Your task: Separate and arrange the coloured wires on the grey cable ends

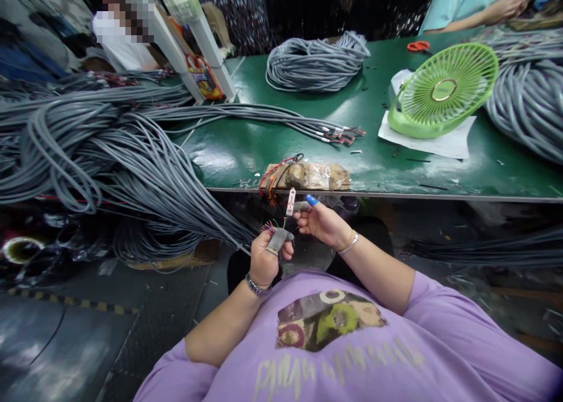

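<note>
My left hand, a grey wrap on its finger, is closed around the end of a grey cable. Thin coloured wires fan out from its grip. Just to the right, my right hand has its fingers curled in, with a blue cover on one fingertip and a grey wrap on another finger. Whatever lies between those fingers is too small to make out. A small pale strip with holes stands upright beside the right fingertips, in front of the bench edge. Behind it sits a taped wooden block with red and black wires.
A large bundle of grey cables drapes off the green bench at left. Stripped cable ends, a cable coil, a green fan and orange-handled scissors lie farther back. Co-workers sit at the far side.
</note>
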Demonstrator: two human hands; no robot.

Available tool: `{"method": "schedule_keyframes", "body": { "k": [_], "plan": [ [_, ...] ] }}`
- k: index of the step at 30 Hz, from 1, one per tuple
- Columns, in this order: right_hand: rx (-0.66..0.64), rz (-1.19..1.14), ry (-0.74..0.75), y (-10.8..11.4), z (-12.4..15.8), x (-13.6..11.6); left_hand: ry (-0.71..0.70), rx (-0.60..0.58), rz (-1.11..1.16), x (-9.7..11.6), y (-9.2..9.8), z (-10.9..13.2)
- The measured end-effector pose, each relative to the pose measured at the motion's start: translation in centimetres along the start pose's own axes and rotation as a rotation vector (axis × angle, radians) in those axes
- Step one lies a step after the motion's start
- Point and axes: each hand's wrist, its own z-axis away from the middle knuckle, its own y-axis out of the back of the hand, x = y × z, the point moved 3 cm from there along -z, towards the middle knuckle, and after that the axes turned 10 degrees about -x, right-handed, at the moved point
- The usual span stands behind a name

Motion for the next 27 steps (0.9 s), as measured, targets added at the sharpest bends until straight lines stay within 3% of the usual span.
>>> {"method": "schedule_keyframes", "body": {
  "k": [5,12,17,21,24,27],
  "plan": [
    [-0.011,0.203,0.121,-1.2,-1.1,-1.0,0.033,-0.120,0.019,1.2,-0.1,-1.2],
    [0.206,0.341,0.430,-1.2,-1.4,-1.1,0.158,-0.243,0.116,1.2,0.0,-2.5],
    [0.203,0.299,0.233,-1.1,-2.0,-0.5,0.174,-0.249,0.122,0.8,0.0,-2.7],
    [0.033,0.098,0.096,-1.7,-2.3,-0.3,0.174,-0.245,0.154,0.9,-0.2,-2.6],
    [-0.019,-0.033,0.075,-2.0,-2.6,-0.2,0.171,-0.249,0.160,0.9,-0.2,-2.5],
    [0.022,-0.095,0.109,-1.9,-2.9,0.0,0.168,-0.257,0.163,0.9,-0.3,-2.5]
  ]
}}
